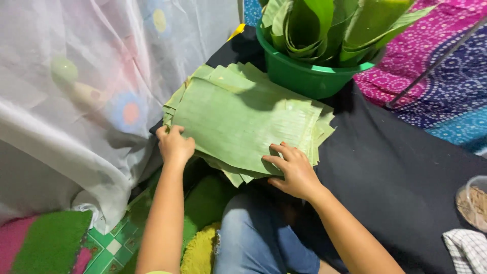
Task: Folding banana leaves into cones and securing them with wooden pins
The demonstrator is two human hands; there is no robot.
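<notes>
Green banana leaf sheets [243, 119] are lying in a flat stack on the black cloth [401, 172] under both your hands. Your left hand [174, 145] is pinching the stack's near left corner, while your right hand [295, 171] is pressing flat, fingers spread, on its near right edge. Beyond your hands, a green bucket [304, 76] is holding rolled leaves [329, 25], touching the stack's far edge.

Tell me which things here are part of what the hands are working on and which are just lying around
In hand:
- stack of cut banana leaves, with the left hand at its near-left corner and the right hand on its near edge
- green tub of rolled leaves

Lying about:
- white sheer curtain
- checked cloth
- clear container
- patterned fabric
</notes>
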